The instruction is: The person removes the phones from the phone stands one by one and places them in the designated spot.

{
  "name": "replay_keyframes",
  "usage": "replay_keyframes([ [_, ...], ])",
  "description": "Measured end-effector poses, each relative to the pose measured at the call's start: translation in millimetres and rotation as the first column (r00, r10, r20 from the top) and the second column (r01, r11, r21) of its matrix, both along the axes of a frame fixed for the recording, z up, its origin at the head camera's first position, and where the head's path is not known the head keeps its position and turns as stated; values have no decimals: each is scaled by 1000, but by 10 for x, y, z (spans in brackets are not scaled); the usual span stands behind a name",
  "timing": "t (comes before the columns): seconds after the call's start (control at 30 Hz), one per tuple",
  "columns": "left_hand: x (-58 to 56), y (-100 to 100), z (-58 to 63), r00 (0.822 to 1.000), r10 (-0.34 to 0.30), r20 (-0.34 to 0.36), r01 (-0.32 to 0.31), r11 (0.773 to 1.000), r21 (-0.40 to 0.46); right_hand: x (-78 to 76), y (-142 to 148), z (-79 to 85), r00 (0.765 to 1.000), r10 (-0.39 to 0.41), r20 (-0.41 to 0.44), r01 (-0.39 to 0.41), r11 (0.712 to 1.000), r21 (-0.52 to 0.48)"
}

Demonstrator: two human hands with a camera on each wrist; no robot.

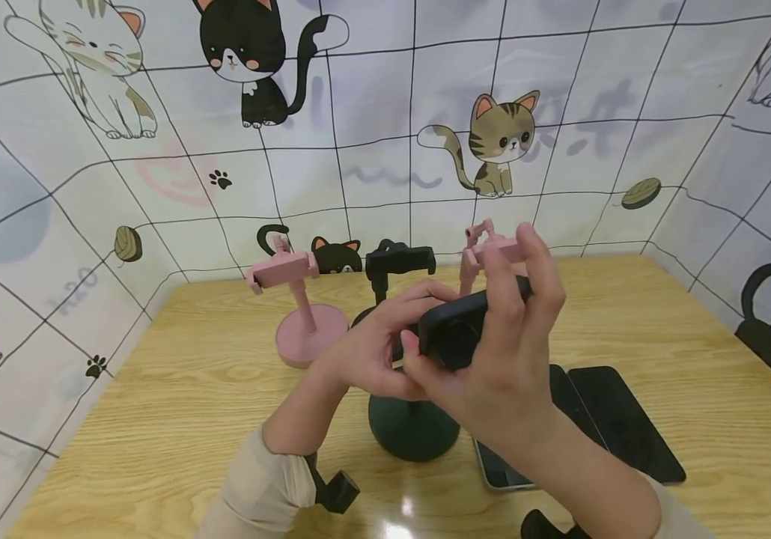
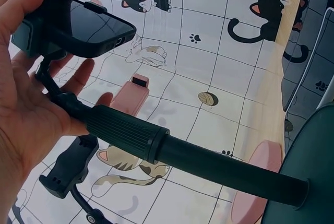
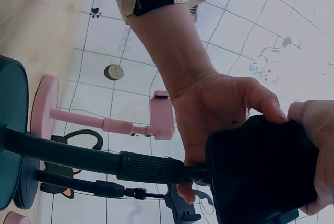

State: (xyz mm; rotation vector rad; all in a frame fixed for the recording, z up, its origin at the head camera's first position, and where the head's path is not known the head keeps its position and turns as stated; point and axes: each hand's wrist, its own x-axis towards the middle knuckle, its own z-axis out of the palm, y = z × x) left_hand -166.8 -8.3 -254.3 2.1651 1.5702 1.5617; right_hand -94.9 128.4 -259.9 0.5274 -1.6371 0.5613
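Observation:
In the head view, my right hand [image 1: 510, 367] grips a smartphone in a dark case [image 1: 451, 333] by its edges, tilted above the table. My left hand [image 1: 375, 348] holds the clamp head of a dark green phone stand from the other side, thumb toward me. The left wrist view shows the phone [image 2: 96, 28] lying at the green clamp [image 2: 31, 36], with the stand's ribbed neck [image 2: 125, 132] below the left palm. Whether the clamp's jaws grip the phone I cannot tell. The stand's round base [image 1: 414, 430] is on the table.
Behind my hands stand a pink phone stand [image 1: 311, 337], a black one [image 1: 399, 260] and another pink one [image 1: 468, 277], partly hidden by the right hand. Two dark flat-screened devices [image 1: 628, 419] lie side by side on the wooden table [image 1: 177, 419]. A cat-printed sheet [image 1: 372, 172] hangs behind.

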Motion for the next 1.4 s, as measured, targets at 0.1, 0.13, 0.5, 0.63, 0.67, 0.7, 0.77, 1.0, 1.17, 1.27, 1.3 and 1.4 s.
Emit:
replay_keyframes([
  [0.1, -7, 8, 6, 1000, -19, 13, 19, 1000, 15, -236, 214, -284, 1000, 13, 12, -13, 1000, 5],
  [0.13, -11, 9, 8, 1000, -25, 16, 24, 1000, 19, -298, 262, -345, 1000, 23, 13, -23, 1000, 4],
  [0.5, -29, 19, 27, 994, -55, 90, 54, 998, 10, -322, 337, -353, 991, 104, 85, -104, 995, 0],
  [0.63, -32, 26, 30, 995, -46, 86, 46, 999, 3, -4, 109, 51, 987, 120, 105, -123, 992, 17],
  [0.67, -33, 27, 31, 996, -43, 84, 43, 999, 0, 62, 62, 141, 985, 126, 117, -129, 991, 20],
  [0.7, -34, 29, 31, 996, -40, 80, 41, 999, -2, 110, 33, 204, 983, 131, 130, -135, 991, 22],
  [0.77, -36, 33, 32, 997, -32, 71, 32, 999, -5, 197, -15, 313, 978, 132, 159, -139, 990, 29],
  [1.0, -45, 46, 30, 996, -45, 72, 45, 999, 0, 227, -18, 354, 968, 118, 221, -128, 991, 32],
  [1.17, -46, 51, 33, 995, -58, 76, 59, 998, -3, 236, -30, 378, 965, 132, 225, -143, 989, 31],
  [1.27, -44, 47, 34, 995, -59, 80, 60, 998, -4, 270, -53, 422, 960, 154, 235, -164, 986, 26],
  [1.3, -43, 44, 33, 995, -58, 81, 59, 998, -4, 278, -55, 430, 958, 152, 243, -163, 986, 28],
  [1.4, -42, 31, 29, 996, -48, 81, 49, 999, -5, 290, -58, 453, 956, 143, 255, -156, 987, 35],
])
